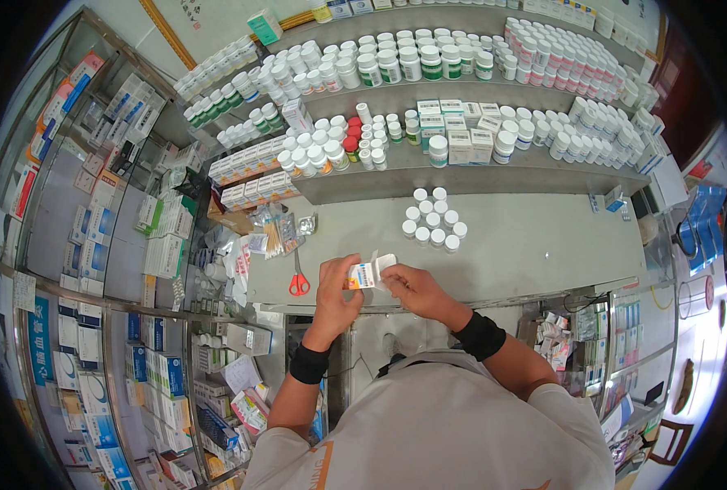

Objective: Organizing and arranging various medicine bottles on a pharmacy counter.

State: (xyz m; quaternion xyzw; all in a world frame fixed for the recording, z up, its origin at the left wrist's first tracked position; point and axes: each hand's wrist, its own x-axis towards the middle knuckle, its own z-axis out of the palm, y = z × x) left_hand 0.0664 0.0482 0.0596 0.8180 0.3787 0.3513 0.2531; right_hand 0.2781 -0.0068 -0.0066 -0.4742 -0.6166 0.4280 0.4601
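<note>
My left hand (339, 294) grips a small white medicine box (361, 276) with orange and blue print, above the front edge of the counter (523, 245). The flaps at the box's right end stand open. At those flaps, the fingers of my right hand (415, 289) are bent and touch the white cardboard; whether they pinch it is hard to see. Behind my hands stands a group of small white-capped bottles (432, 220) on the counter. Orange-handled scissors (298, 283) lie just left of my left hand.
A bag of cotton swabs (273, 236) and a small clear packet (307, 225) lie at the counter's left. Behind rises a stepped shelf (474, 179) crowded with bottles and boxes. Glass cabinets with medicine boxes (167, 236) flank the left side. A small blue box (614, 199) sits at back right.
</note>
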